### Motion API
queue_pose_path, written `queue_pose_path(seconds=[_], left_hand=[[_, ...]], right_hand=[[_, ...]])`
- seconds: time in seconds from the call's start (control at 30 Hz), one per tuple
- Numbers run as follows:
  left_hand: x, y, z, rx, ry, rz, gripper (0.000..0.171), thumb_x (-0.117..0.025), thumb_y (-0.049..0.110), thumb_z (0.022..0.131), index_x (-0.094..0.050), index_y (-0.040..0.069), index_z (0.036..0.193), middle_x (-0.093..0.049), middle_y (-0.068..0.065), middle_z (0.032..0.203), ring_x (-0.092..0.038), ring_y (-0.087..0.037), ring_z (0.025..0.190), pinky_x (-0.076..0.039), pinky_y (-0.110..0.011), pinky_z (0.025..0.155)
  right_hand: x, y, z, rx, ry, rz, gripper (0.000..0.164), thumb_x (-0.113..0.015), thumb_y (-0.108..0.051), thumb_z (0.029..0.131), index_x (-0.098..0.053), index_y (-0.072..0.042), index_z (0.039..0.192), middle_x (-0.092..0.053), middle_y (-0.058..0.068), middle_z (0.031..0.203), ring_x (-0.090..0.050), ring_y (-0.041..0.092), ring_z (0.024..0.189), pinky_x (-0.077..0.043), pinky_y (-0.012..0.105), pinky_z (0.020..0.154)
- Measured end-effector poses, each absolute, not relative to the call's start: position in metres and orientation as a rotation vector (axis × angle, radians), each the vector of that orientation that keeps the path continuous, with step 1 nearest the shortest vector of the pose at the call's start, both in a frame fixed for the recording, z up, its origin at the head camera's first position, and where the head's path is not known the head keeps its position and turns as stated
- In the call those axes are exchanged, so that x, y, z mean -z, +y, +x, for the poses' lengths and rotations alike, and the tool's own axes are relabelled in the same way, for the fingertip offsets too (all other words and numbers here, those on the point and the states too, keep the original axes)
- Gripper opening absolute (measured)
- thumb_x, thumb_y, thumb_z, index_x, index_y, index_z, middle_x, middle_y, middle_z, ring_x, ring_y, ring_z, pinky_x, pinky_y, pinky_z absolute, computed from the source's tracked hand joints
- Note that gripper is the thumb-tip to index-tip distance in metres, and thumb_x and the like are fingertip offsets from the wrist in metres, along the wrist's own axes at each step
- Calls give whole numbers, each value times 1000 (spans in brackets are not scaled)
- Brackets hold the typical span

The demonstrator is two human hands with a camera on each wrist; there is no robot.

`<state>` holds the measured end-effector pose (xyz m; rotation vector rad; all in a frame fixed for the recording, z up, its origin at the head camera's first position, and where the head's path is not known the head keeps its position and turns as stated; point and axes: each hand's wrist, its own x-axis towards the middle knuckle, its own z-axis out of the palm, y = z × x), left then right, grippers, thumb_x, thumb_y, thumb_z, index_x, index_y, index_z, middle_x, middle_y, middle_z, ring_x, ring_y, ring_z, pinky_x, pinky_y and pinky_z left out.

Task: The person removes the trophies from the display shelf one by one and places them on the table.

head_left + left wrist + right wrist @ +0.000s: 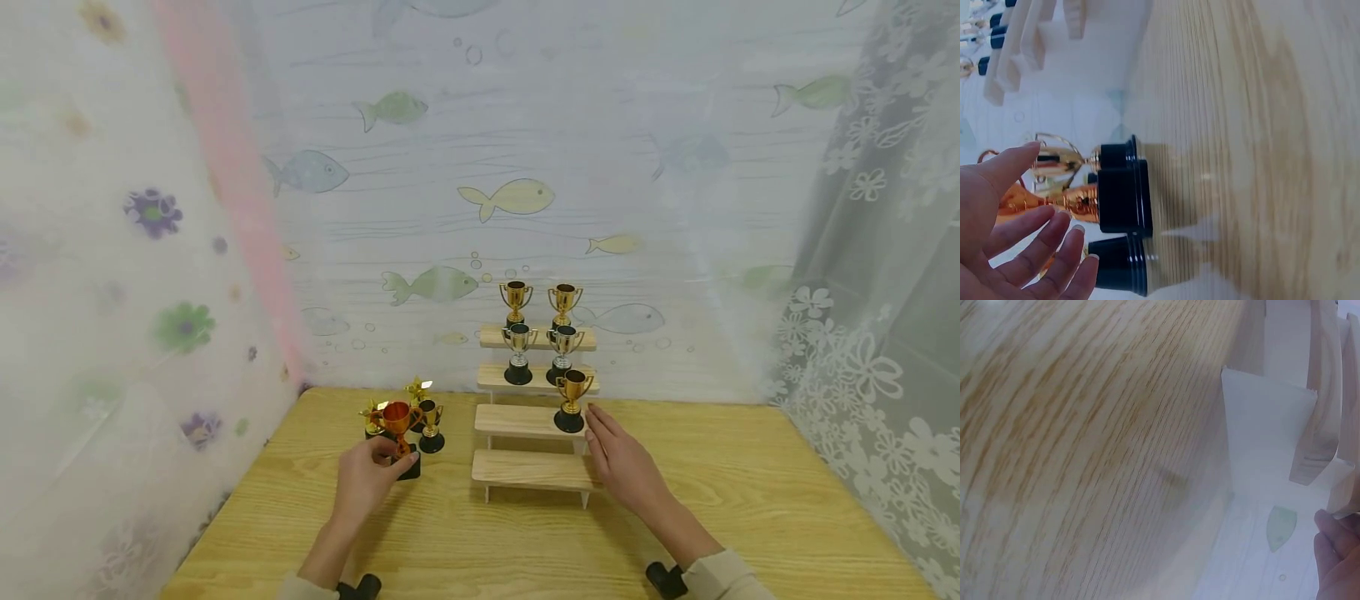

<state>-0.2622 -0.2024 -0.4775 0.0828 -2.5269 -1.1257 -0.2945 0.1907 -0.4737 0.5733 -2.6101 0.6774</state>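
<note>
My left hand (367,479) reaches around a copper-coloured trophy cup (397,417) at the left of the table. In the left wrist view its thumb and fairly straight fingers (1035,250) lie on either side of the cup's stem, and its black base (1124,200) stands on the table. A small gold cup (430,417) and two gold star trophies (417,390) stand close by. Straight fingers of my right hand (626,462) rest at the right end of a stepped wooden rack (525,421), beside a gold cup (573,387) on its second step from the front.
Two silver cups (518,343) stand on the rack's third step, with two gold cups (516,298) on the top one. Behind the table (735,483) hangs a curtain (637,167) printed with fish. A flowered curtain (150,292) borders the left side.
</note>
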Motion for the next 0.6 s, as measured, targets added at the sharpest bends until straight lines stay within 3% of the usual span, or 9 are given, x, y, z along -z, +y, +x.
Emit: queue_pose_path(seconds=[0.2, 0.6], left_hand=[[474, -190, -257, 1160, -2522, 0, 28, -87, 21, 84, -77, 1, 100, -75, -10, 93, -67, -19, 78, -57, -37, 69], [462, -159, -251, 1238, -2556, -133, 33, -85, 27, 85, -76, 6, 109, -75, -11, 107, -68, -31, 97, -57, -46, 82]], right_hand=[[475, 192, -295, -679, -2588, 582, 45, -47, -18, 110, -49, 8, 147, -46, 25, 154, -52, 43, 134, -48, 58, 102], [475, 191, -295, -680, -2600, 580, 45, -46, -19, 111, -50, 7, 147, -46, 24, 154, -51, 42, 135, -47, 57, 104]])
